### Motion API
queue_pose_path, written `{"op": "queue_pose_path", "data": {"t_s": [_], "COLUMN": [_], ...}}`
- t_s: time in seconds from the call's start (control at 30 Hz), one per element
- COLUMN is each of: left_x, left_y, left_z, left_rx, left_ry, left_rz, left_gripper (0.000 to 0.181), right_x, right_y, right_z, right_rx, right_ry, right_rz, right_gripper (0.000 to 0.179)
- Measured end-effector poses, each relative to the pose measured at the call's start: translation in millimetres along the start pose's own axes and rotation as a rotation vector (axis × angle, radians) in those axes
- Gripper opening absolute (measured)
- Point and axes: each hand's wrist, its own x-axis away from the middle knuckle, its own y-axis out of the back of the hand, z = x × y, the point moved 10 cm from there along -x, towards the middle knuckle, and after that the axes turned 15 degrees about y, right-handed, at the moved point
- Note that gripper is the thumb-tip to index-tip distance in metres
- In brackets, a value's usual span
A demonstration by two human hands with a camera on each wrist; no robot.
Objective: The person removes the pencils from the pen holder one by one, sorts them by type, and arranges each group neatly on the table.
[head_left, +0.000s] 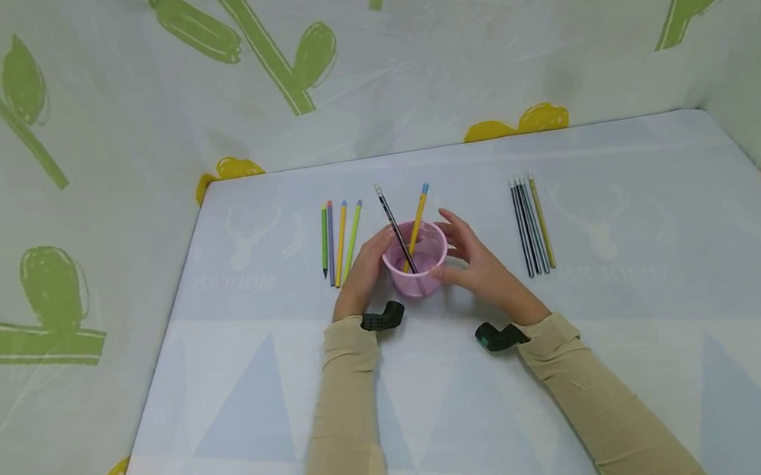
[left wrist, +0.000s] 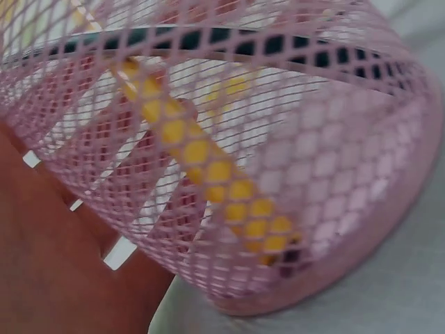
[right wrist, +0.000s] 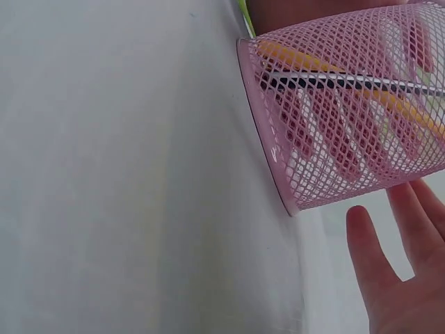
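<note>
A pink mesh pencil cup [head_left: 401,283] is between both hands, mouth upward. Inside it lean a black pencil [head_left: 389,212] with a pale eraser end and a yellow pencil [head_left: 421,208] with a blue end. My left hand [head_left: 360,274] holds the cup's left side; through the mesh in the right wrist view, its fingers lie along the far wall. Beside the right side is my right hand [head_left: 479,264], fingers spread and thumb near the front rim. In the right wrist view, those fingers [right wrist: 365,243] extend next to the cup [right wrist: 327,184]. Whether they touch it is unclear.
Left of the cup lies a row of several coloured pencils [head_left: 337,246], green, purple, yellow and lime. On the right, several dark and silvery pencils [head_left: 526,230] lie beside a gold one [head_left: 542,224]. The table [head_left: 441,417] has a pale patterned cover and meets a wall behind.
</note>
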Motion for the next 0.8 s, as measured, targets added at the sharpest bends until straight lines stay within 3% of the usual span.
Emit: {"op": "queue_pose_path", "data": {"t_s": [0.13, 0.23, 0.33, 0.57, 0.7, 0.8], "left_x": [1.0, 3.5, 9.0, 16.2, 11.0, 4.1], "left_y": [-3.9, -6.8, -9.5, -7.6, -6.8, -5.2], "left_z": [5.2, 2.0, -5.6, -6.3, -2.9, 2.0], "left_rx": [0.054, 0.087, 0.076, 0.025, 0.046, 0.055], "left_ry": [0.056, 0.047, 0.025, 0.050, 0.036, 0.025], "left_rz": [0.035, 0.061, 0.060, 0.010, 0.024, 0.026], "left_gripper": [0.054, 0.047, 0.043, 0.045, 0.047, 0.052], "right_x": [0.4, -0.4, -2.0, 3.1, 4.2, 2.2], "right_y": [0, -1, 3, 19, 13, 5], "right_z": [1, 6, 15, 20, 35, 41], "right_rx": [0.025, 0.062, 0.130, 0.419, 0.550, 0.596], "right_ry": [-0.027, -0.005, 0.080, 0.322, 0.439, 0.468], "right_rz": [-0.009, -0.018, -0.077, -0.334, -0.365, -0.338], "right_gripper": [0.082, 0.079, 0.072, 0.049, 0.044, 0.045]}}
